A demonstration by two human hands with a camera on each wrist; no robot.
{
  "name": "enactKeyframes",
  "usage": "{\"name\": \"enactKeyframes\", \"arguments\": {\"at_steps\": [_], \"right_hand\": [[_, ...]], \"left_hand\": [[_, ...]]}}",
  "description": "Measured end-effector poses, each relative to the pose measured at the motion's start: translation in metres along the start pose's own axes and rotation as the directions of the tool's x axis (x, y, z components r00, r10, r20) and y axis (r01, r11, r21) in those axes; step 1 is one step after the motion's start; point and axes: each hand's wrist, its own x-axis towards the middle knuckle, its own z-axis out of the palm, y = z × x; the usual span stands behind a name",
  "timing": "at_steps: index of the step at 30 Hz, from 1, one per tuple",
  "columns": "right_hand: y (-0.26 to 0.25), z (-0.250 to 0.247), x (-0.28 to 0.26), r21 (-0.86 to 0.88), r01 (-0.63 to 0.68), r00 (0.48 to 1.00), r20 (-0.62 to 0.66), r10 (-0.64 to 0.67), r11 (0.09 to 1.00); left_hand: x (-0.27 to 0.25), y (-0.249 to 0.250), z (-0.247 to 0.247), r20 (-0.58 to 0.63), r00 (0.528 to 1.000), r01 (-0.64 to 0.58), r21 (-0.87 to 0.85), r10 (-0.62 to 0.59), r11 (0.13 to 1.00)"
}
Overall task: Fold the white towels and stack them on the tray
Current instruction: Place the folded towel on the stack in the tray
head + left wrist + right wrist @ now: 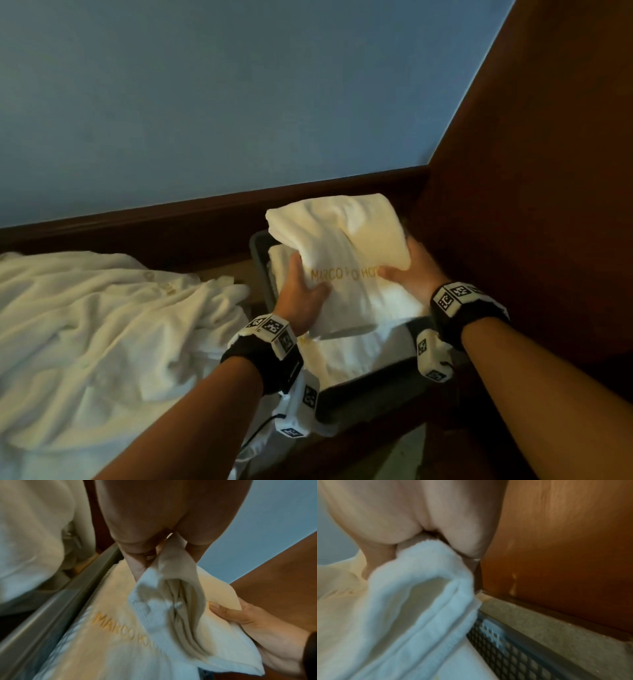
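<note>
A folded white towel (339,246) with gold lettering hangs tilted just above the dark tray (260,253), over another folded towel (359,346) lying in it. My left hand (301,287) grips its left edge, thumb on top. My right hand (414,270) grips its right edge. In the left wrist view the left fingers (137,566) pinch the bunched towel layers (164,601), with the lettered towel (109,628) beneath and the right hand (257,623) opposite. In the right wrist view the right hand's fingers (467,543) pinch the towel's folded edge (419,577) above the tray's mesh wall (505,649).
A heap of unfolded white towels (96,329) lies to the left on the surface. A dark wooden panel (534,171) stands close on the right of the tray, and a dark wooden rail (171,219) with a blue wall (205,96) runs behind.
</note>
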Motion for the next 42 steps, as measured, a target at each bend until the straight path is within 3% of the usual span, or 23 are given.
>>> {"name": "enactKeyframes", "arguments": {"at_steps": [6,11,14,17,19,21,22,24,26,28,33,37,42], "right_hand": [[0.052,0.020,0.026,-0.049,-0.019,0.978,0.208,0.029,0.999],[0.090,0.026,0.024,-0.088,-0.073,0.943,0.319,0.097,0.993],[0.104,0.024,0.025,-0.174,-0.079,0.913,0.383,0.141,0.982],[0.100,0.013,0.033,-0.387,0.015,0.855,0.483,0.189,0.922],[0.084,0.004,0.042,-0.541,0.085,0.866,0.456,0.207,0.837],[0.066,-0.003,0.053,-0.567,0.131,0.942,0.327,0.077,0.814],[0.058,-0.003,0.059,-0.586,0.183,0.963,0.268,-0.024,0.789],[0.044,0.002,0.068,-0.669,0.327,0.941,0.297,-0.163,0.667],[0.036,0.011,0.079,-0.729,0.431,0.895,0.418,-0.153,0.531],[0.036,0.021,0.095,-0.753,0.482,0.862,0.500,-0.087,0.449],[0.040,0.045,0.141,-0.726,0.557,0.792,0.611,0.006,0.404],[0.051,0.049,0.170,-0.712,0.576,0.757,0.650,0.069,0.402],[0.060,0.050,0.165,-0.704,0.575,0.742,0.663,0.096,0.416]], "left_hand": [[0.000,-0.047,0.014,-0.076,0.982,0.171,-0.051,-0.174,0.984],[-0.019,-0.079,0.024,-0.176,0.947,0.275,0.008,-0.269,0.961],[-0.024,-0.081,0.025,-0.191,0.923,0.364,0.157,-0.334,0.918],[-0.020,-0.069,0.022,-0.182,0.907,0.420,0.396,-0.379,0.816],[-0.010,-0.051,0.017,-0.243,0.919,0.394,0.557,-0.311,0.731],[0.004,-0.030,0.012,-0.266,0.955,0.285,0.715,-0.129,0.638],[0.012,-0.020,0.011,-0.226,0.974,0.201,0.789,-0.030,0.581],[0.032,-0.011,0.011,-0.069,0.995,0.031,0.910,0.078,0.414],[0.056,-0.009,0.007,0.067,0.997,-0.071,0.969,0.023,0.236],[0.079,-0.014,0.001,0.113,0.991,-0.101,0.984,-0.078,0.147],[0.114,-0.033,-0.006,0.056,0.960,-0.015,0.989,-0.275,0.150],[0.131,-0.039,-0.003,0.016,0.944,0.038,0.987,-0.330,0.156],[0.135,-0.046,-0.005,0.015,0.918,0.047,0.988,-0.397,0.146]]}}
